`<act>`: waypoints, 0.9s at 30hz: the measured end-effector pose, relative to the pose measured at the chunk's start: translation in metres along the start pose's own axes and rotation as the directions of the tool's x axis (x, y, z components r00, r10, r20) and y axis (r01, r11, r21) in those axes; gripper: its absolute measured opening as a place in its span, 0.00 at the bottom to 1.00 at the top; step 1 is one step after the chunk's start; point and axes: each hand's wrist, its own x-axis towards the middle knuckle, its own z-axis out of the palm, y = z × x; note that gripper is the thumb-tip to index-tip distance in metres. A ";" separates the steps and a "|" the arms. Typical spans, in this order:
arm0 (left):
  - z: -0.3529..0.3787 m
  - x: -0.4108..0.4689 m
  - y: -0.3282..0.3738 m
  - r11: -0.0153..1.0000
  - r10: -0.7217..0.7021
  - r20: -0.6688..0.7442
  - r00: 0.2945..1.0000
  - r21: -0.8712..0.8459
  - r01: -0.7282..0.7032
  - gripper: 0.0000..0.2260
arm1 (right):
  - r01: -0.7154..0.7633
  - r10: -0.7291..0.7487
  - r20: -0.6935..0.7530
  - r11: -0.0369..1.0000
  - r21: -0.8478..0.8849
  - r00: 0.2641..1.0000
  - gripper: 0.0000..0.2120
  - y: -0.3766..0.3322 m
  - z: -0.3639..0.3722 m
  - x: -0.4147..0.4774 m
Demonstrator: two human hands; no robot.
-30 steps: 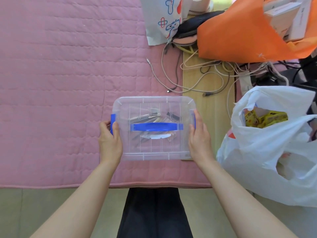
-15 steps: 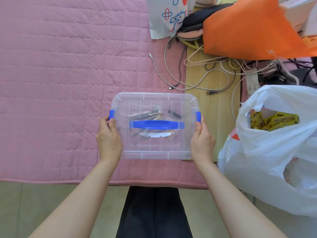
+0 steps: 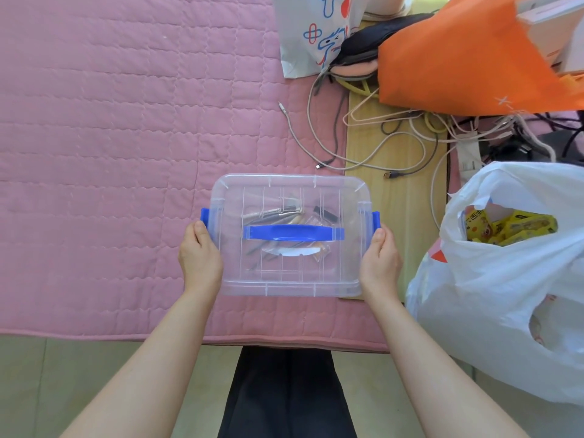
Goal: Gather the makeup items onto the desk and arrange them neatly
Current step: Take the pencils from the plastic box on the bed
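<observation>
1. Pink quilt (image 3: pixel 110 137) fills the view ahead and to your left; its near edge ends over pale floor (image 3: pixel 94 374), where your dark trousers (image 3: pixel 284 390) show between your forearms.
2. Your box (image 3: pixel 284 191), clear plastic with its lid on, sits between your hands over the quilt's near right part; its right end lies over a wooden board (image 3: pixel 395 191); whether it rests there or is lifted, I cannot tell.
3. Your left hand (image 3: pixel 199 260) grips the box's left end; the thumb lies on top, just below the blue left latch (image 3: pixel 205 218); the other fingers are out of sight round the side.
4. Your right hand (image 3: pixel 380 263) grips the right end the same way; its thumb points up at the right latch (image 3: pixel 375 220); the remaining fingers are hidden.
5. Across the lid's middle lies a blue handle (image 3: pixel 292 233), folded flat; through the lid you see the makeup items (image 3: pixel 278 213), slim dark and pale sticks lying loose inside; they are too blurred to name singly.
6. Cables (image 3: pixel 316 143) tangle over the board and onto the quilt beyond the box, apart from it.
7. Just right of your right hand stands a white bag (image 3: pixel 505 295), its mouth open on yellow packets (image 3: pixel 512 226); an orange bag (image 3: pixel 458 64) and a printed bag (image 3: pixel 313 33) lie at the far edge.
</observation>
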 end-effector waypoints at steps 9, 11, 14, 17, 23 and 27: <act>-0.002 -0.006 -0.002 0.998 -0.045 -0.022 0.999 -0.050 0.044 0.14 | -0.022 0.022 -0.028 0.999 -0.029 0.999 0.18 0.006 -0.004 -0.008; -0.003 -0.012 -0.003 0.996 0.056 -0.007 0.998 -0.062 -0.056 0.15 | -0.007 0.006 -0.015 0.999 -0.038 1.000 0.19 0.006 -0.005 -0.008; -0.006 -0.018 -0.004 0.976 0.218 0.055 0.974 0.011 -0.219 0.20 | 0.104 -0.104 0.010 0.989 -0.107 0.995 0.20 -0.002 -0.009 -0.011; -0.007 -0.027 0.001 0.886 0.390 0.120 0.913 0.220 -0.407 0.24 | 0.329 -0.324 0.069 0.891 -0.311 0.943 0.24 -0.016 -0.010 -0.017; 0.008 -0.045 0.018 0.644 0.615 0.308 0.726 0.335 -0.688 0.26 | 0.542 -0.473 0.271 0.671 -0.505 0.838 0.25 -0.038 0.001 -0.035; 0.021 -0.055 0.021 0.563 0.651 0.425 0.629 0.285 -0.776 0.22 | 0.607 -0.511 0.337 0.582 -0.541 0.791 0.27 -0.042 0.016 -0.043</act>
